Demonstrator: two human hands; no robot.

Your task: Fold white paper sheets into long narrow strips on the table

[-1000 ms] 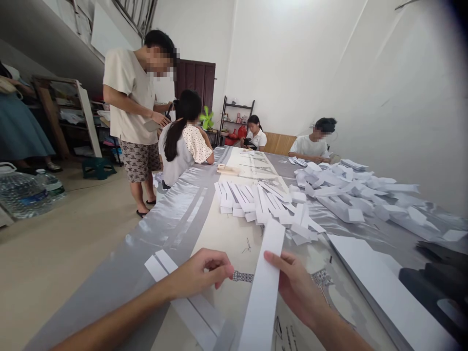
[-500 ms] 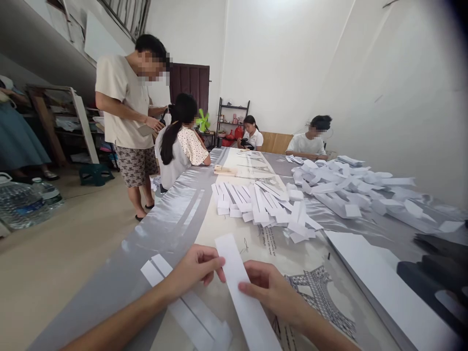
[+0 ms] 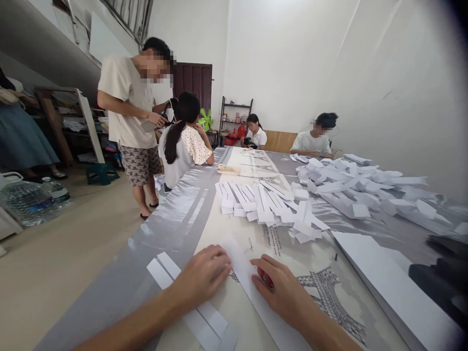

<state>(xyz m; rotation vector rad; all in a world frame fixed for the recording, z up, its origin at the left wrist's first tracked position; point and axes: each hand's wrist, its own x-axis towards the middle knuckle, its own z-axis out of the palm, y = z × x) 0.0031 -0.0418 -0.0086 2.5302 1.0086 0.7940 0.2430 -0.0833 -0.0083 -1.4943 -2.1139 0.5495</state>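
Observation:
A long white paper strip [image 3: 244, 273] runs away from me between my two hands, low over the printed table cover. My left hand [image 3: 206, 270] is closed at the strip's left edge, its fingertips together on the paper near the far end. On the other side my right hand [image 3: 280, 282] has bent fingers, with a gap between thumb and forefinger, and its tips are at the right edge. Beside and partly under my left forearm lie white strips [image 3: 161, 273] side by side.
A pile of folded white strips [image 3: 261, 202] lies ahead, with a larger heap of paper pieces [image 3: 351, 183] to its right. White sheets [image 3: 387, 273] are stacked at right, near dark objects [image 3: 435, 278]. Several people sit or stand around the table [image 3: 153, 229].
The strip has gone lower and flatter. My left hand has turned knuckles up at its edge, and my right thumb has come off the strip's face. The view has shifted slightly.

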